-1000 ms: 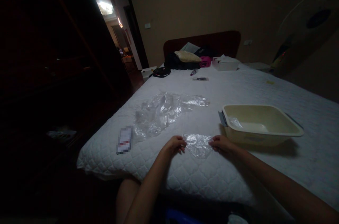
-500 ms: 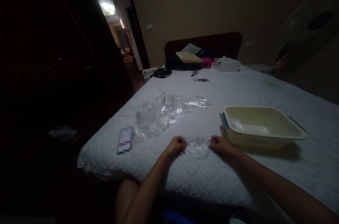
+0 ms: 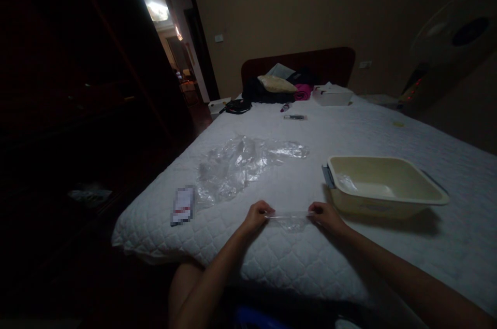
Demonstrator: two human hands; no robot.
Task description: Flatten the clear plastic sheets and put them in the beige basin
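A small clear plastic bag (image 3: 290,220) is stretched flat just above the white quilted bed (image 3: 295,261), near its front edge. My left hand (image 3: 256,215) pinches its left end and my right hand (image 3: 325,215) pinches its right end, both with fingers closed. The bag looks folded into a narrow strip between them. A cream plastic basin (image 3: 384,184) stands just right of my right hand.
A pile of crumpled clear plastic bags (image 3: 236,166) lies left of centre on the bed, with a small printed packet (image 3: 182,205) beside it. Clothes, a pillow and a white box (image 3: 332,95) sit by the dark headboard. A fan (image 3: 458,33) stands at the right. The room left of the bed is dark.
The bag lay spread open between my hands one second ago; now it is folded down into a thin strip, with both hands still at its ends.
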